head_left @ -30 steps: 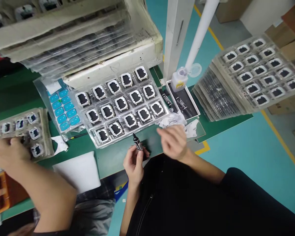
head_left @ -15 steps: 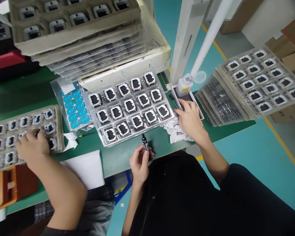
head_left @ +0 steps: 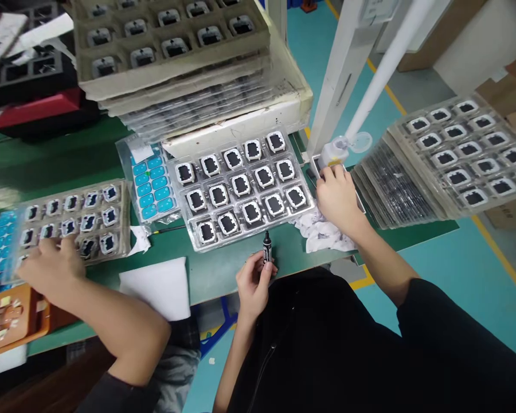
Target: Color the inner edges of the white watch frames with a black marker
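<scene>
Slim black tube (head_left: 267,249), gripped by the left hand (head_left: 253,283) at lower centre, could bump the clear rectangular tray (head_left: 191,222) if tilted, while whether the right hand (head_left: 337,198) grips anything cannot be told.

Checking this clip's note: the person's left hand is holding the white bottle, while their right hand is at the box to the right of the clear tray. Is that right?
Not quite: the left hand is holding a black marker, not the white bottle, as the head view shows. The right hand is at the box to the right of the clear tray.
</scene>
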A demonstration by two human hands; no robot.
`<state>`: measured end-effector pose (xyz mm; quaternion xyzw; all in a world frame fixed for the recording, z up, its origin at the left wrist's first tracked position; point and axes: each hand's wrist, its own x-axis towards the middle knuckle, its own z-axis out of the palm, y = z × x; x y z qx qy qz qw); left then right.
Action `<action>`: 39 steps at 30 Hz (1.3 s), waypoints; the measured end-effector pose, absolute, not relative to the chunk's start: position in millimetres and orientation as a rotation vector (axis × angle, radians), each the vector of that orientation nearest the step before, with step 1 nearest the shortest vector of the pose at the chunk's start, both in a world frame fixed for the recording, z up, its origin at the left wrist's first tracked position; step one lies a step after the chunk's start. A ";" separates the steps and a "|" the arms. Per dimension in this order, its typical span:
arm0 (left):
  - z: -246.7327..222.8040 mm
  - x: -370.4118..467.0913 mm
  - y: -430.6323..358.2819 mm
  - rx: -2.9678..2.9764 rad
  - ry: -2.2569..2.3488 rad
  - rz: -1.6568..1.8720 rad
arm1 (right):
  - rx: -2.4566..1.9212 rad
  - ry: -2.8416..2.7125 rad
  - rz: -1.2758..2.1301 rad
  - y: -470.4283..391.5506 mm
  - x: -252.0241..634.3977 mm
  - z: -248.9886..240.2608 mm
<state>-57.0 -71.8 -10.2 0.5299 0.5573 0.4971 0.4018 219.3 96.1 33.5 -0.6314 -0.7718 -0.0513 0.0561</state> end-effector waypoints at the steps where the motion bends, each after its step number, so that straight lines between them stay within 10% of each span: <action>1: -9.9 -56.1 -68.8 1.387 1.411 1.279 | -1.895 -2.345 -0.162 98.8 219.8 32.7; 39: 1.5 -50.9 -45.4 1.806 1.021 1.645 | -1.777 -2.057 0.099 71.3 250.1 60.6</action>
